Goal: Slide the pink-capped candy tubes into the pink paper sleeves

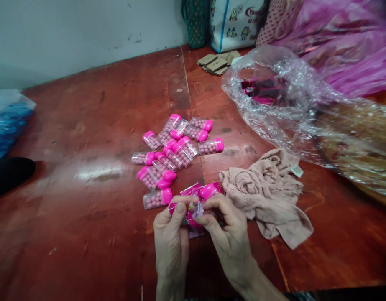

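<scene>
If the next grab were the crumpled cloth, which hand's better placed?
Right, likely. The crumpled cloth lies just off the right hand; the left hand sits farther away. Both seem to hold the pink packet, so the right would first need to let go.

- Fingers of the left hand (172, 234) and right hand (229, 230) partly cover a pink packet (192, 216); its print is blurred.
- The left edge cuts off a black object (11, 175), unidentifiable.
- The top edge crops the white carrier bag (236, 23).
</scene>
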